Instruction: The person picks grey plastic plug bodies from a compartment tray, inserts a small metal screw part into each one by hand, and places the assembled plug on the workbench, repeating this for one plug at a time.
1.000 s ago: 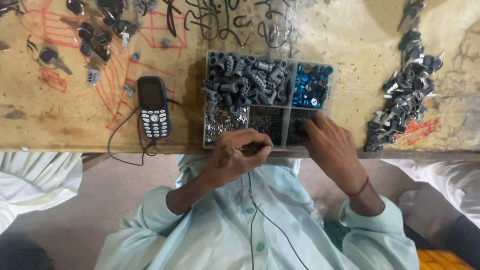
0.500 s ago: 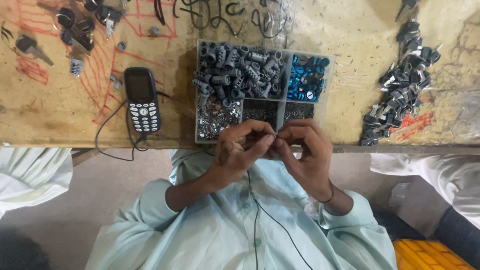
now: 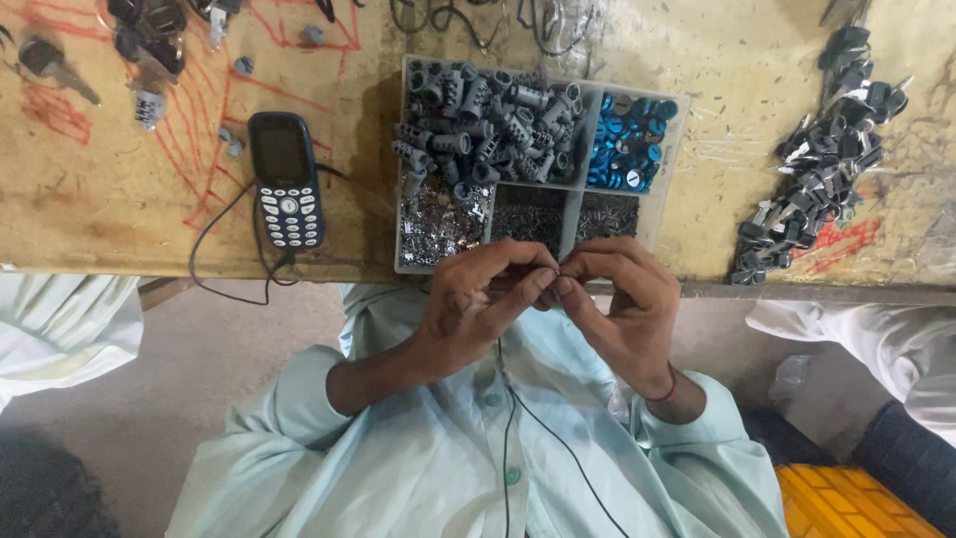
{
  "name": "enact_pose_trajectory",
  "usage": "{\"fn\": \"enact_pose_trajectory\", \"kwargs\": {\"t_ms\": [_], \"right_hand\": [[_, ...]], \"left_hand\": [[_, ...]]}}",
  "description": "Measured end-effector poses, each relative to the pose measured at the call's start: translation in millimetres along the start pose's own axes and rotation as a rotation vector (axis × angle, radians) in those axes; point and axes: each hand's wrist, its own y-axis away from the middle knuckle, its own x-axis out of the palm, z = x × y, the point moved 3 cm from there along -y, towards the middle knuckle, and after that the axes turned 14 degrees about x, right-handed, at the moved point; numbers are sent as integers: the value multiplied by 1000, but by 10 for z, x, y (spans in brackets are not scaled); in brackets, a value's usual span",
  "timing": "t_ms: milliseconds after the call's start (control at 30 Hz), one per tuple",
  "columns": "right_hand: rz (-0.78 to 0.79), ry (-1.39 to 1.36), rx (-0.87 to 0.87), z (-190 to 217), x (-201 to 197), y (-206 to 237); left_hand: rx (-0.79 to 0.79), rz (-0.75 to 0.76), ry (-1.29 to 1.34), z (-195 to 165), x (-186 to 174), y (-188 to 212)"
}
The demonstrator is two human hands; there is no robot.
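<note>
Pinching something tiny between the fingertips of both hands, the person works just off the near edge of the tabletop (image 3: pixel 110 199), in front of the pale green shirt. The left hand (image 3: pixel 478 299) and the right hand (image 3: pixel 622 299) meet fingertip to fingertip, each grip narrow and closed on a small metal part (image 3: pixel 555 271) that is too small to make out clearly. Just beyond the hands sits a clear compartment tray (image 3: pixel 400 149): grey cylinders (image 3: pixel 478 125) fill its large far-left section, blue rings (image 3: pixel 627 139) the far-right one, and small silvery bits the near sections. A keypad phone (image 3: pixel 286 179) with a dark cable lies to the left; a heap of dark keys (image 3: pixel 827 149) lies well to the right. By the look of it, this is the fitting step, two small pieces being joined; the next move would seem to call for steady alignment and light pressure.
</note>
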Motion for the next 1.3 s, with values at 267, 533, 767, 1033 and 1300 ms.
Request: {"fn": "enact_pose_trajectory", "kwargs": {"t_ms": [267,533,767,1033,1300], "right_hand": [[55,-274,102,-216,61,30],[-9,143,-362,-174,72,18],[497,-369,56,-94,24,-183],[-174,631,-215,145,11,-1047],[-31,540,-150,237,-163,-1102]], "left_hand": [[259,22,-380,-113,-22,-28],[-26,108,-198,-23,-171,-103],[49,216,-230,-26,-287,-61],[-244,177,195,245,-210,18],[-206,144,193,204,-329,24]]}}
